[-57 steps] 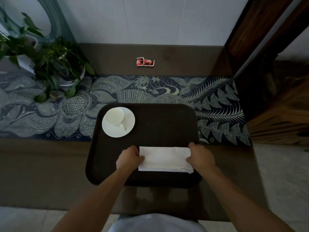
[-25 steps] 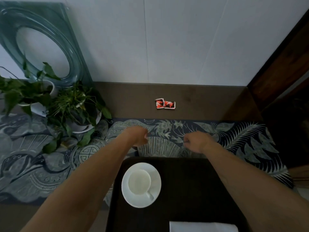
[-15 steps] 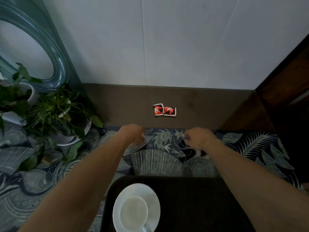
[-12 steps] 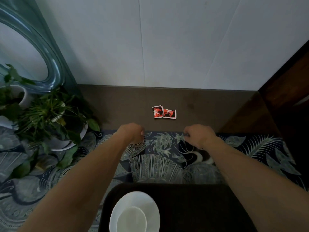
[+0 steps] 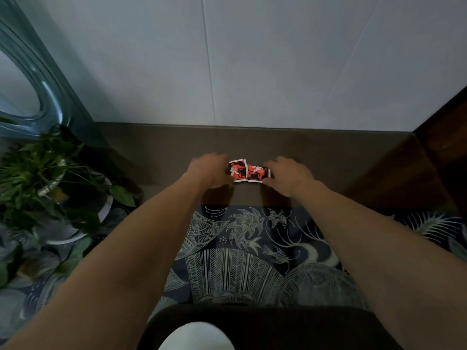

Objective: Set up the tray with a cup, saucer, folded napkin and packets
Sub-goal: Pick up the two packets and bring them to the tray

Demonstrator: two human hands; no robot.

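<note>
Two red and black packets lie side by side on the brown counter near the wall, the left packet (image 5: pixel 237 171) and the right packet (image 5: pixel 258 173). My left hand (image 5: pixel 209 170) has its curled fingers on the left packet's outer edge. My right hand (image 5: pixel 288 175) pinches the right packet's outer edge between thumb and fingers. Both packets still lie flat. The dark tray (image 5: pixel 303 327) shows at the bottom edge, with the rim of the white saucer (image 5: pixel 197 335) on it. The cup and the napkin are out of view.
A patterned blue runner (image 5: pixel 247 251) covers the counter between the tray and the packets. Potted plants (image 5: pixel 50 188) stand at the left, in front of a blue glass ornament (image 5: pixel 38 79). The wall is close behind the packets, and a dark wooden frame (image 5: pixel 439 152) is at the right.
Both hands left the folded napkin on the tray and reached forward over the runner. They now close on the outer edges of the two packets. The view tilted up towards the wall.
</note>
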